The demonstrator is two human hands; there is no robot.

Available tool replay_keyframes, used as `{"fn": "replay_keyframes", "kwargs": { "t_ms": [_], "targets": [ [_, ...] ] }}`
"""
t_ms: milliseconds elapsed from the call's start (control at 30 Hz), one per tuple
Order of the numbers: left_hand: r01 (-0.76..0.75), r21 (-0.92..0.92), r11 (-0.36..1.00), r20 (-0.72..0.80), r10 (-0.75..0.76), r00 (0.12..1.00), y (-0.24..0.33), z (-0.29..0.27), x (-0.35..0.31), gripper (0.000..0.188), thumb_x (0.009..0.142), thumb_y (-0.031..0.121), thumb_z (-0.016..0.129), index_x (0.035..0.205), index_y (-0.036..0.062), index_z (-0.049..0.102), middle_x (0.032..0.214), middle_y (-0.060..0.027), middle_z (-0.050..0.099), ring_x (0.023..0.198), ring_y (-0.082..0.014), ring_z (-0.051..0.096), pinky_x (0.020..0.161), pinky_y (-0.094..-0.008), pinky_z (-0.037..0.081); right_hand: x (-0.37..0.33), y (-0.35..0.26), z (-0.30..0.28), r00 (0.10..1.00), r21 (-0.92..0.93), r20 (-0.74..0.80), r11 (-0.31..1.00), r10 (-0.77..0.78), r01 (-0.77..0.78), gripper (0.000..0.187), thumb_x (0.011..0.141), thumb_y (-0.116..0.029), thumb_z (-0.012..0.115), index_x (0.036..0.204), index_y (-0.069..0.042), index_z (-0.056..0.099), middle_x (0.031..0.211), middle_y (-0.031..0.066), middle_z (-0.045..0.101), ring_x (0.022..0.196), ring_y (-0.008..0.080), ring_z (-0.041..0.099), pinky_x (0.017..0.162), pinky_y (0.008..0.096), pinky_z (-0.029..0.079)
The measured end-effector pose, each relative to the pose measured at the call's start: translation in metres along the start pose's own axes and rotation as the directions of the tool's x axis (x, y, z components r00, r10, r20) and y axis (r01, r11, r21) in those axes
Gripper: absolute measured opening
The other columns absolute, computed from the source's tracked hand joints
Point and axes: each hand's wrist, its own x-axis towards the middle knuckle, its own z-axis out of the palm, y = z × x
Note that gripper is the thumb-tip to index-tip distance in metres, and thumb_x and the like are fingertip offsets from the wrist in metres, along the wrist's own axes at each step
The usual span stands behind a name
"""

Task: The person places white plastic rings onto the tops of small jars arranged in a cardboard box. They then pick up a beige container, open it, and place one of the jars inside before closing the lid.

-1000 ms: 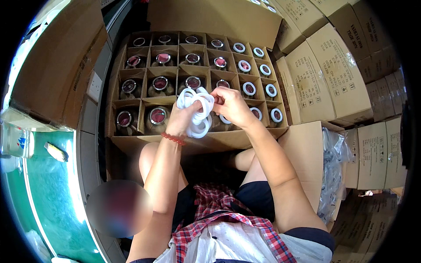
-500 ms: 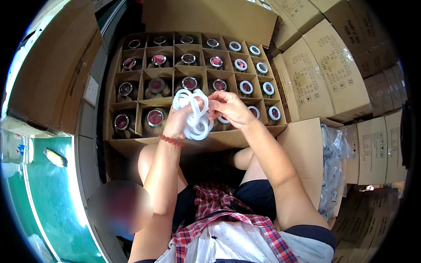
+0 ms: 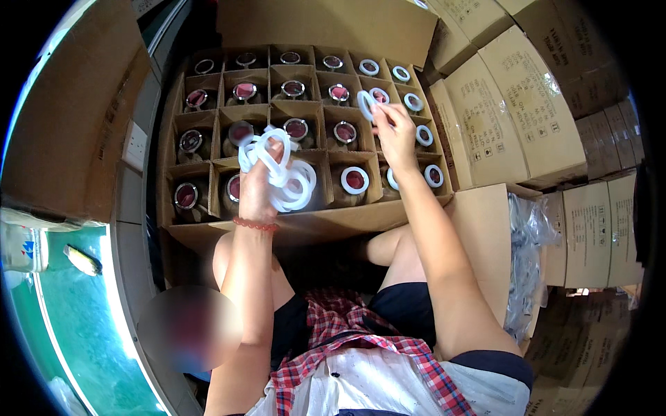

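Observation:
A bunch of white plastic rings (image 3: 297, 186) is gripped in my left hand (image 3: 258, 188), over the front of a divided cardboard box (image 3: 298, 220). My right hand (image 3: 397, 139) pinches one white ring (image 3: 365, 105), held above the box's right-hand part. Bottles stand upright in the compartments, seen from above. Those in the two right columns, such as this bottle (image 3: 401, 74), have white rings round their mouths, as does one front-row bottle (image 3: 355, 180). Others, such as this bottle (image 3: 345, 132), show bare shiny rims. My left hand and its rings partly hide the front-row bottles beneath.
Stacked cardboard cartons (image 3: 513, 104) rise along the right. A box flap (image 3: 475, 243) and crumpled clear plastic (image 3: 531, 256) lie at the near right. At left stand a brown carton (image 3: 69, 118) and a green surface (image 3: 76, 312) with a yellow-handled cutter (image 3: 83, 260).
My right hand has drawn away from the bunch, up and to the right, with a single ring. My left hand has shifted slightly left with the other rings.

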Motion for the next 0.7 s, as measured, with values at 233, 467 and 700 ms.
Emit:
{"fn": "replay_keyframes", "kwargs": {
  "t_ms": [233,467,700],
  "targets": [
    [-0.008,-0.118,0.993,0.054,0.015,0.998,-0.002,0.004,-0.004,0.018,0.086,0.017,0.064,0.1,0.007,0.059,0.079,-0.0056,0.06,0.066,-0.013,0.057,0.045,-0.0238,0.043,-0.001,0.049,0.005,0.755,-0.476,0.643,0.707,-0.126,0.523,0.017,0.083,-0.022,0.062,0.087,-0.008,0.07,0.097,0.0082,0.062,0.094,0.0313,0.058,0.082,0.0408,0.049],
    [0.03,-0.203,0.979,0.099,-0.009,0.995,0.011,0.042,-0.012,0.015,0.09,0.017,0.057,0.1,0.0057,0.055,0.077,-0.0048,0.056,0.067,-0.0131,0.055,0.043,-0.0247,0.043,-0.005,0.042,0.001,0.782,-0.668,0.621,0.486,-0.053,0.564,0.016,0.078,-0.014,0.061,0.092,-0.011,0.068,0.106,0.0011,0.062,0.101,0.0233,0.056,0.083,0.0392,0.041],
    [0.124,-0.191,0.974,0.259,-0.072,0.963,0.027,0.068,0.017,0.014,0.091,0.018,0.053,0.099,0.0056,0.053,0.075,-0.0068,0.055,0.065,-0.0136,0.053,0.042,-0.0238,0.043,0.005,0.059,-0.017,0.86,-0.333,0.496,0.941,0.121,0.059,0.027,0.077,-0.007,0.059,0.103,-0.006,0.066,0.105,0.0096,0.064,0.095,0.0266,0.062,0.084,0.0385,0.047]
  ]
}}
